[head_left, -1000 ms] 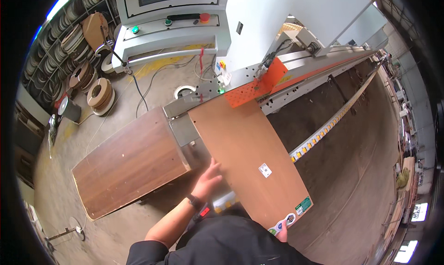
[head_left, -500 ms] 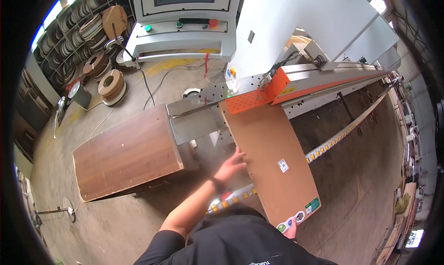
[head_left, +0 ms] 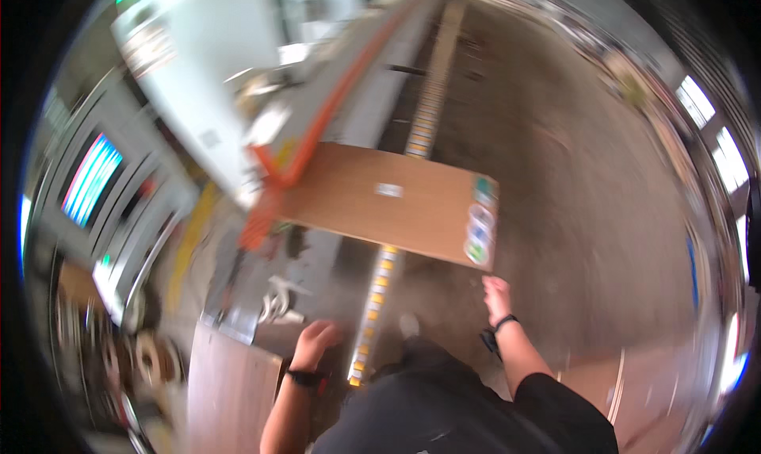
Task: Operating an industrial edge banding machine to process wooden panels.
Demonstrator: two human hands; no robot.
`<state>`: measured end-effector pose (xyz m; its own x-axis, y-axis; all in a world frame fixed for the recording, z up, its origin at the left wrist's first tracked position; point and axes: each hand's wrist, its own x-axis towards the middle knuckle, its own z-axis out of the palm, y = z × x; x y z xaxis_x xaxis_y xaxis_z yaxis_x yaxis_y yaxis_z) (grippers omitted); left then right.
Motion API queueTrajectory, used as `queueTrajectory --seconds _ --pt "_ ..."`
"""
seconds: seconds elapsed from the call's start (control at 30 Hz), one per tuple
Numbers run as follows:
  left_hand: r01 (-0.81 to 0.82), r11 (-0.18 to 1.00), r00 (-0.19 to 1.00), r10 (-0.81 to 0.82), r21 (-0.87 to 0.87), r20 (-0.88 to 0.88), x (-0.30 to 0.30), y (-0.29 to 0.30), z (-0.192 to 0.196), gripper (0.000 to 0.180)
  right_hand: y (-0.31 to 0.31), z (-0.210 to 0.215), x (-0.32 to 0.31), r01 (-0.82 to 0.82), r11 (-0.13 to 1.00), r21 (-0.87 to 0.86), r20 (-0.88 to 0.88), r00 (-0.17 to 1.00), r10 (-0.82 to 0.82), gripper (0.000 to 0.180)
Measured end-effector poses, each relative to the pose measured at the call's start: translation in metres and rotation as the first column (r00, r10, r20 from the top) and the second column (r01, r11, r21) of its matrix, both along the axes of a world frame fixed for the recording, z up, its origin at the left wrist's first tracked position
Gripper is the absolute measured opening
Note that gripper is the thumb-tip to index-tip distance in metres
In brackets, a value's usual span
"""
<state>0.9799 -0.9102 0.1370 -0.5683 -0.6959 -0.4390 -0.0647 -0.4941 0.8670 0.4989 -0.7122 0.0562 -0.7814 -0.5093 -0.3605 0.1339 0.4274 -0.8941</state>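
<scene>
A long brown board (head_left: pixel 365 200) with stickers at its right end lies across in front of me, its far left part at the orange guard (head_left: pixel 265 212) of the machine. My right hand (head_left: pixel 497 297) is just off the board's near right corner, fingers loosely stretched and holding nothing I can see. Lower left, my left hand (head_left: pixel 317 340) hangs apart from the board, beside a wood-grain panel stack (head_left: pixel 230 386). Motion smears its fingers, which look loosely apart with nothing in them. Both wrists wear dark bands.
A roller rail with yellow rollers (head_left: pixel 372 311) runs under the board and away from me. The machine's control panel with a lit screen (head_left: pixel 93 180) stands at left, above rolls of edging (head_left: pixel 151 357). More brown boards (head_left: pixel 642 390) lie at lower right.
My view has swung to the right, so the board now lies crosswise. The right hand has come off the board's stickered end, and the left hand has left its long edge.
</scene>
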Motion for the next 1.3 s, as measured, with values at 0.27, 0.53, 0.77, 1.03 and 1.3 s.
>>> queueTrajectory --seconds 0.27,0.53,0.77,1.03,1.3 --pt "0.254 0.961 0.956 -0.267 0.110 0.124 0.021 0.083 -0.023 0.019 0.182 0.001 0.191 -0.046 0.971 0.233 -0.195 0.976 0.093 0.037" --pt "0.667 0.744 0.731 -0.665 0.049 0.151 -0.048 0.125 -0.034 0.025 0.348 0.014 0.252 0.445 0.863 0.240 0.029 0.885 -0.464 0.033" --pt "0.786 0.618 0.610 -0.783 0.035 0.124 -0.127 0.203 -0.024 0.024 0.449 0.024 0.207 0.899 0.415 -0.143 0.297 0.439 -0.848 0.020" --pt "0.858 0.461 0.425 -0.885 0.229 0.190 -0.181 0.307 -0.067 0.031 0.680 -0.035 0.038 0.951 0.306 -0.041 -0.282 0.283 -0.917 0.038" --pt "0.904 0.377 0.268 -0.866 0.200 0.423 -0.200 0.366 -0.073 0.037 0.901 -0.066 -0.085 0.946 -0.051 0.319 -0.639 0.176 -0.749 0.070"
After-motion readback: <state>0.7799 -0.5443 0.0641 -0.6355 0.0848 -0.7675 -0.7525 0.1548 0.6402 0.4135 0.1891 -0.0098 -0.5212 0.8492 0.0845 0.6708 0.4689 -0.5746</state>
